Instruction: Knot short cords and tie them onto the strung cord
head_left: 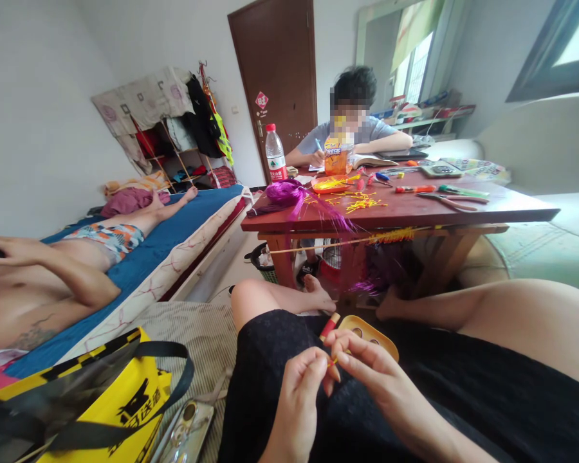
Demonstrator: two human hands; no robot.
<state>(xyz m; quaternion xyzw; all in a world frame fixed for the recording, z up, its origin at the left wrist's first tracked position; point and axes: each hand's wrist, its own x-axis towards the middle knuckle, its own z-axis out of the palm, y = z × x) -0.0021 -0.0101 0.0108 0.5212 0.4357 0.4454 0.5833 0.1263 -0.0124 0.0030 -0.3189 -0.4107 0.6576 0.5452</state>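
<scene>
Both hands meet above the black cloth on my lap. My left hand pinches one side of a small yellow and red piece, and my right hand pinches its other side. Its shape is mostly hidden by the fingertips. Just behind the hands lie a red tube and a yellow tray with round things in it. On the table are a purple fibre bundle, an orange dish and scattered yellow pieces.
Pliers, a red-capped bottle and an orange bottle stand or lie on the table. A person writes behind it. Another person lies on the bed at left. A yellow bag is near my left side.
</scene>
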